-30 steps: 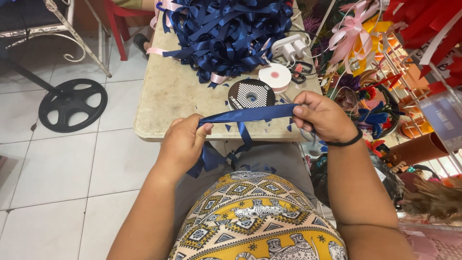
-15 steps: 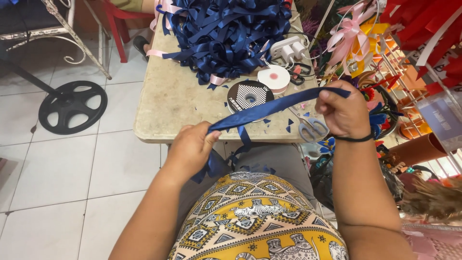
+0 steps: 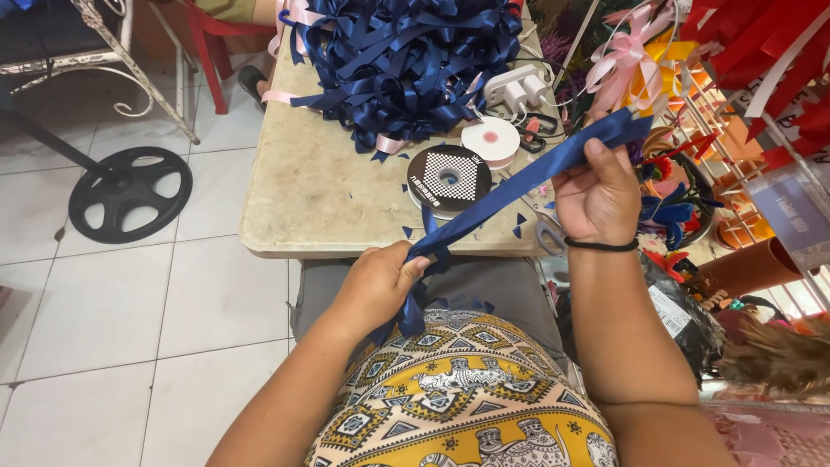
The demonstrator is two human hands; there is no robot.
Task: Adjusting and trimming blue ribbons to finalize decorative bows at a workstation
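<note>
Desk [image 3: 328,199], pale stone top with worn edges, fills the upper middle of the view; the person sits at its 6 o'clock edge.

Heap of navy ribbon [image 3: 406,60], large and tangled, at 12 o'clock on the desk, with a few pink strands showing through.

Black wheel-shaped base [image 3: 130,192], on the white floor tiles at 9 o'clock from the desk.

Navy ribbon strip [image 3: 519,177], satin, stretched taut on a diagonal from 7 o'clock up to 2 o'clock above the desk's near edge; its tail hangs over the lap. Judged light, soft and rather slippery, creasing easily; best pinched flat across its width near each end, as it is now.

Right hand [image 3: 596,199], at 3 o'clock, black band on the wrist, fingers closed on the strip's upper end.

Left hand [image 3: 376,281], at 6 o'clock, fingers pinched shut around the strip's lower part.

Black ribbon spool [image 3: 450,177], lying flat with a chequered face, under the strip's middle.

White tape roll [image 3: 490,140], just beside the spool at its 1 o'clock.

White power strip [image 3: 514,86], at 1 o'clock, touching the heap's edge.

Small navy offcuts [image 3: 519,232], scattered near the desk's front edge.
</note>
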